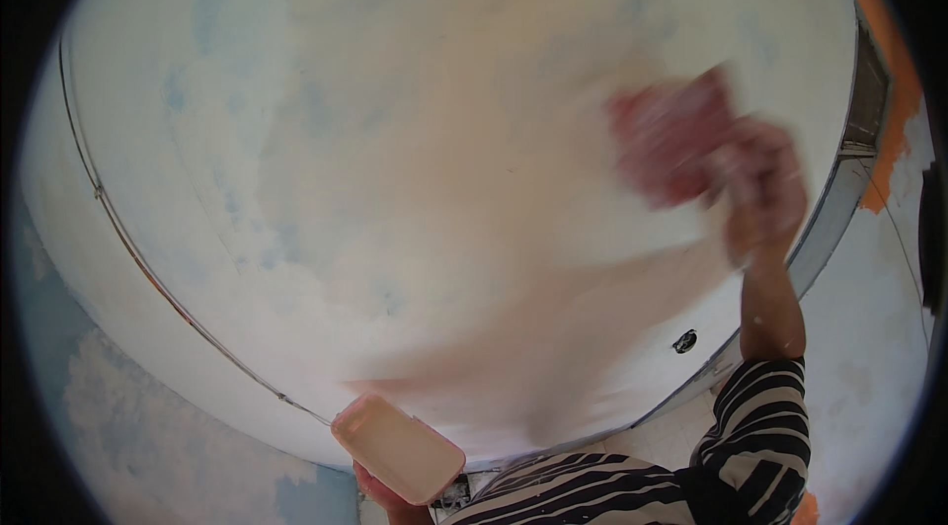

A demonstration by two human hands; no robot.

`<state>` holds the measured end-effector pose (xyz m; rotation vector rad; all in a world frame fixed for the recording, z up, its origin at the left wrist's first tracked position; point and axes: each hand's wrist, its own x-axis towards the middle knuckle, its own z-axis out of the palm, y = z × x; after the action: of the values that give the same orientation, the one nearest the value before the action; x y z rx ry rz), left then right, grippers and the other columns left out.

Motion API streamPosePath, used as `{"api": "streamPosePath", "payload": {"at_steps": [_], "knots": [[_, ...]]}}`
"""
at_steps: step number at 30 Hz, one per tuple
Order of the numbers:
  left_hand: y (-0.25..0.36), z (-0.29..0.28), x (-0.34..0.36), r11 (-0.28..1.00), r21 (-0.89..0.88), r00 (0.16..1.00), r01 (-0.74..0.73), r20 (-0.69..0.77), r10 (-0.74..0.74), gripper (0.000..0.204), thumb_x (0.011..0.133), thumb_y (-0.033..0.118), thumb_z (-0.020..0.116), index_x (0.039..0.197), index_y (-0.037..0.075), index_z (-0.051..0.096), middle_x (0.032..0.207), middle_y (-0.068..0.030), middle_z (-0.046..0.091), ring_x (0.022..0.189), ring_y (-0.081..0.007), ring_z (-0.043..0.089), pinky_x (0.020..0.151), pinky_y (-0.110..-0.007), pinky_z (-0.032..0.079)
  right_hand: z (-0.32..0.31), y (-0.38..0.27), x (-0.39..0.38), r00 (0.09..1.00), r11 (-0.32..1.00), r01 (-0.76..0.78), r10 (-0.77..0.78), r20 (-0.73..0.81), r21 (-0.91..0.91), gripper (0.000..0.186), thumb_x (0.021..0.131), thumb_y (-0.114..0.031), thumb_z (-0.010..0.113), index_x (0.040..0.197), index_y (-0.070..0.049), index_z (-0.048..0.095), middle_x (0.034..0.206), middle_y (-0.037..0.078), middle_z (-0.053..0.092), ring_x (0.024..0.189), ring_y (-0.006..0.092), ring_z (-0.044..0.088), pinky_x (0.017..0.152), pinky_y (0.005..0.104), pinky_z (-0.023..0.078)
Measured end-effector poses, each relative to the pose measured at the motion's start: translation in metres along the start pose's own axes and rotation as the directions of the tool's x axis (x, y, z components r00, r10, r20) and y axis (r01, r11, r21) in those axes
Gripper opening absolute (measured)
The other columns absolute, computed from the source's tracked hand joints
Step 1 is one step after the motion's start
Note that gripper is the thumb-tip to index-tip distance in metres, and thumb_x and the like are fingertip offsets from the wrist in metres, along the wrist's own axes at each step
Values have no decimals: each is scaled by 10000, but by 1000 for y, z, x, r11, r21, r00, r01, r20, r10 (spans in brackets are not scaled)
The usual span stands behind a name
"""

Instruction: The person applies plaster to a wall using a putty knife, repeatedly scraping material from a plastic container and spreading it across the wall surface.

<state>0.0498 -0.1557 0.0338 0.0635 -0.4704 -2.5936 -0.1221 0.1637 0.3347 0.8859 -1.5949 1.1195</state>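
Observation:
A pale wall (434, 199) with faint blue patches fills most of the view. My right hand (765, 179), blurred by motion, is raised at the right in front of it. Its fingers are closed on a red, flat, squarish piece (671, 135), too smeared to tell its kind, held close to the wall. Low in the middle, my left hand (383, 495) grips a shallow rectangular tub (360, 408) with a pinkish rim from below. The tub is tilted and its inside looks off-white; whether it holds a smooth filling cannot be made out.
A thin cable (148, 273) runs down the wall's left side. A small dark round opening (684, 340) sits low on the right. Another wall (128, 397) with blue and white patches adjoins at left. Orange paint (877, 179) borders a dark frame (866, 95) at far right.

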Motion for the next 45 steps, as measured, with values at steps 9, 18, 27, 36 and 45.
{"api": "streamPosePath", "payload": {"at_steps": [9,18,27,36,45], "knots": [[-16,17,8,995,-35,995,94,38,-92,633,914,527,376,1305,34,448,1150,-202,562,990,-363,584,794,-493,507,-37,23,32,928,996,89,-81,-365,5,235,937,-29,575,1164,19,541,842,61,649,669,51,553,556,192,441],[-25,26,12,993,112,984,26,172,-45,658,902,561,390,1322,57,441,1129,-186,565,977,-349,584,764,-512,514,-48,41,36,908,990,142,-121,-401,22,229,924,4,579,1148,22,535,883,71,656,700,55,567,562,200,440],[-12,1,9,989,-6,968,150,204,-145,728,886,572,422,1398,55,396,1294,-202,538,1156,-382,548,947,-555,468,-34,52,16,964,983,-56,100,-248,177,270,929,-21,583,1186,15,507,909,73,658,699,55,561,575,197,445],[-28,35,1,989,143,998,-28,-57,37,665,873,564,397,1336,92,469,1136,-133,602,937,-356,621,703,-548,522,-40,54,2,951,978,23,42,-307,206,284,923,-5,580,1190,37,490,940,104,671,717,72,585,562,217,463],[-31,28,6,978,204,999,-35,37,28,651,896,556,382,1362,104,421,1190,-184,551,981,-389,588,729,-542,513,-29,49,15,982,957,-155,176,-68,244,245,933,-48,594,1167,-5,536,900,36,661,689,42,549,584,197,446]]}}
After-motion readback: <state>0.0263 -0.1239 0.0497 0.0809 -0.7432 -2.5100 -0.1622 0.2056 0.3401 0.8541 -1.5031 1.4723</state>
